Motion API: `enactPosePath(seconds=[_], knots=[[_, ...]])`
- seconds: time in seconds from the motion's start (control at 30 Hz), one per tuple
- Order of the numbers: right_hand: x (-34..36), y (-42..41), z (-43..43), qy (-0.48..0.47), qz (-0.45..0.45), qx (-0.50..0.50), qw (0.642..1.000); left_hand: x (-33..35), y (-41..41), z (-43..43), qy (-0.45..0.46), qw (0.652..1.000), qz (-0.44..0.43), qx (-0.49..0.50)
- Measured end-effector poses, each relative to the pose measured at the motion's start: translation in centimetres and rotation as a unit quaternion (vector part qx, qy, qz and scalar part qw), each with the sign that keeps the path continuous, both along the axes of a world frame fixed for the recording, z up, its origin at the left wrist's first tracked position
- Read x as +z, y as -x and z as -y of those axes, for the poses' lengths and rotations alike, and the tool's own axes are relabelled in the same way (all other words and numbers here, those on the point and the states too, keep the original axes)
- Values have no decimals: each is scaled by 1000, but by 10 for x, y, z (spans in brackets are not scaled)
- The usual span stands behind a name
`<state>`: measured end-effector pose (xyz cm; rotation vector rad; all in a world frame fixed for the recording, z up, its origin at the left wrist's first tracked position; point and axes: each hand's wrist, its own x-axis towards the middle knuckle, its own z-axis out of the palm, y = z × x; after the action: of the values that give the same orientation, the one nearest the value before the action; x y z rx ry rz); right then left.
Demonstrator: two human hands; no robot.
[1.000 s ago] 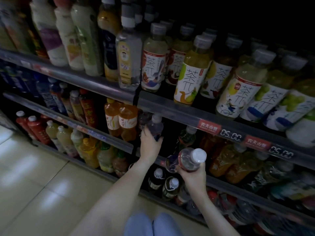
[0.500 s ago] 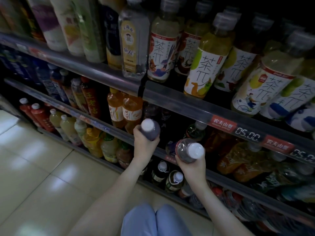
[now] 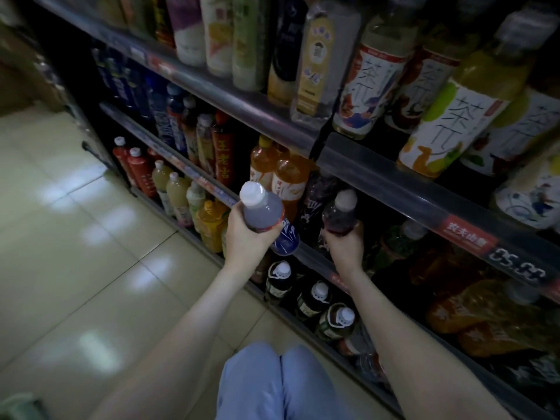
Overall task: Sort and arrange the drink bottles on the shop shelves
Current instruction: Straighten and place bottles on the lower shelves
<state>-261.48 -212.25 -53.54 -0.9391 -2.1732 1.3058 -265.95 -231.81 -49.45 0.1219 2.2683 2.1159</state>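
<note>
My left hand (image 3: 245, 237) grips a pale purple bottle (image 3: 261, 207) with a white cap, held out in front of the middle shelf, cap tilted toward me. My right hand (image 3: 345, 248) grips a dark purple bottle (image 3: 339, 215) with a white cap, upright at the front edge of the middle shelf (image 3: 315, 259). Two orange drink bottles (image 3: 288, 177) stand on that shelf just behind and between my hands.
Tall tea bottles (image 3: 448, 116) fill the upper shelf above a price rail (image 3: 472, 237). Dark bottles with white caps (image 3: 312, 295) line the bottom shelf below my hands. Blue, red and yellow bottles stand further left. Tiled floor (image 3: 75, 237) lies to the left, my knees below.
My left hand has pulled the pale purple bottle out from the shelf toward me. My right hand has moved its bottle forward and stood it upright at the shelf edge.
</note>
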Motion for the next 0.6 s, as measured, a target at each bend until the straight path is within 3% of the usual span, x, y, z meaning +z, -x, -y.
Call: enactPosePath(seconds=[0.2,0.33,0.43,0.5,0.6], knots=[[-2,21,-3,53,49,21,997,-9,3,2,44,997,32,-50],[0,1,10,74,25,11,997,-11,-4,-4,60,992,50,-95],[-2,-32,23,93,12,138,986,-15,-11,-12,82,986,56,-131],[-6,-51,29,59,68,261,961,-14,-18,-22,108,980,39,-161],[-4,-65,28,59,48,208,975,-8,-31,-43,112,968,-1,-225]])
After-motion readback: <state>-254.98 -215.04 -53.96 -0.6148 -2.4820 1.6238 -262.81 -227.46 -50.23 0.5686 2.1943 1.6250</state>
